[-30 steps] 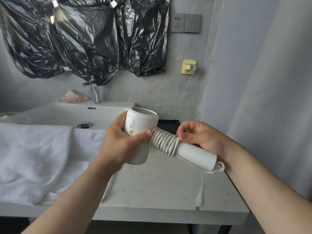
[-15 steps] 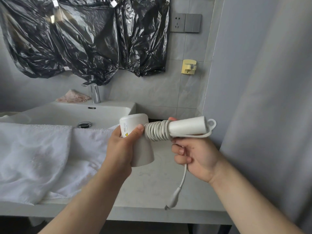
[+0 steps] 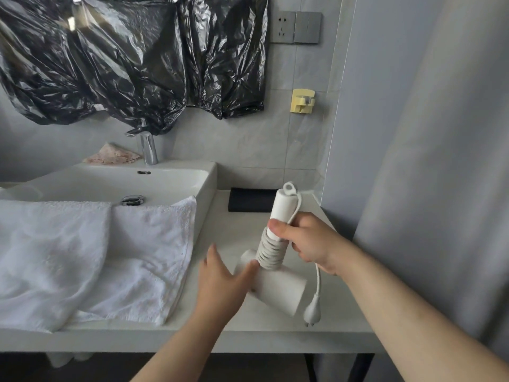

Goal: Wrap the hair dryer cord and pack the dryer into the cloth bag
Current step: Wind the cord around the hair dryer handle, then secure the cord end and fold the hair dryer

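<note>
Bench (image 3: 275, 322) runs right of the sink (image 3: 115, 180). A white towel (image 3: 82, 257) is draped over the sink's front edge onto the bench.

Dark folded item (image 3: 248, 201) lies flat at the back of the bench by the wall. Could be the cloth bag, can't confirm. It's not opened up and nothing is in it.

Hair dryer (image 3: 278, 290) is over the right part of the bench, handle up, barrel low and angled toward the near right. Can't tell if the barrel touches the bench.

Right hand (image 3: 311, 241) is clenched round the handle, thumb pinning the cord against it. Left hand (image 3: 220, 285) is released, fingers (image 3: 212, 252) spread, thumb at the barrel; blurred, so contact is unclear.

Cord (image 3: 271, 252) is mostly wrapped, with tight turns stacked on the lower handle. A short tail hangs loose below the right hand, ending in the plug (image 3: 312, 312), which dangles just above the bench edge.

Status, my read:
- Wrap is nearly done; the tail and plug aren't secured.
- Packing hasn't started.
- Left to do: tuck the plug, fetch and open the bag, insert the dryer.
</note>
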Available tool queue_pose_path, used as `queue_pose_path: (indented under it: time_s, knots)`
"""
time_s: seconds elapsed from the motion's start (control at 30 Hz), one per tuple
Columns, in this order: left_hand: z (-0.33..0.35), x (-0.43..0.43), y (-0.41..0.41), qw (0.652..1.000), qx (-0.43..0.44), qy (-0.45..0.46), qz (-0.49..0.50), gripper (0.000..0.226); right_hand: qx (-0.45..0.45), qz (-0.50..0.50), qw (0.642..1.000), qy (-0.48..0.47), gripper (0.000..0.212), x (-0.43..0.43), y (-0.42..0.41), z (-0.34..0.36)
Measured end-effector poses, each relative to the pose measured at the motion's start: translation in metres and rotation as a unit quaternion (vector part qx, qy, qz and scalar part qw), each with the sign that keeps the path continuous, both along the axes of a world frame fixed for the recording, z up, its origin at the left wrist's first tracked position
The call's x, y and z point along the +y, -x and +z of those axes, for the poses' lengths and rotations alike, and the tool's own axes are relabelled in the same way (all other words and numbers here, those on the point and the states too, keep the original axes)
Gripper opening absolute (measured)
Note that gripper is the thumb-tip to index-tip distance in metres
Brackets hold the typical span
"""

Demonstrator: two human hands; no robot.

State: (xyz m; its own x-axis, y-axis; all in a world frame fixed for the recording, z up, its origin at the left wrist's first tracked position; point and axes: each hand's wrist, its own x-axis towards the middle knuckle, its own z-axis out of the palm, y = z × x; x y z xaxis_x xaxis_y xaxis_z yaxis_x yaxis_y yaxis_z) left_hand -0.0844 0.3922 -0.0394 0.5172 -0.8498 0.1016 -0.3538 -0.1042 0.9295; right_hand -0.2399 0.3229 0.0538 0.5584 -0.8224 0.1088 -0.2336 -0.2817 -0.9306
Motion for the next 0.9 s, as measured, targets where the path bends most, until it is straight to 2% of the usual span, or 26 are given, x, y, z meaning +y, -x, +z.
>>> queue_pose_path:
  time_s: [0.03,0.1,0.2,0.4,0.63,0.77,0.83,0.9]
  knots:
    - [0.000,0.001,-0.001,0.997,-0.035,0.059,-0.022,0.086,0.027,0.005,0.999,0.018,0.019,-0.001,-0.001,-0.002]
    - [0.000,0.001,-0.001,0.980,-0.072,0.160,-0.093,0.068,0.068,0.018,0.997,0.039,0.018,-0.002,-0.004,-0.006]
    - [-0.003,-0.006,0.002,0.957,-0.085,0.231,-0.154,0.042,0.077,0.030,0.996,0.039,0.014,-0.003,-0.007,-0.011]
    - [-0.015,-0.013,0.007,0.944,-0.069,0.296,-0.132,0.037,0.040,0.021,0.998,0.032,0.016,-0.003,-0.006,-0.013]
    - [-0.019,-0.021,0.012,0.914,-0.169,0.353,-0.107,0.031,0.011,0.048,0.999,-0.001,0.018,-0.005,-0.005,-0.019]
    - [-0.020,-0.026,0.015,0.903,-0.189,0.375,-0.087,0.027,-0.006,0.060,0.998,-0.019,0.032,-0.016,0.003,-0.029]
    - [-0.023,-0.027,0.015,0.900,-0.194,0.384,-0.075,0.027,-0.033,0.055,0.997,-0.034,0.028,-0.018,0.014,-0.038]
    - [-0.025,-0.029,0.018,0.902,-0.199,0.379,-0.048,0.027,-0.067,0.032,0.993,-0.088,0.028,-0.017,0.026,-0.052]
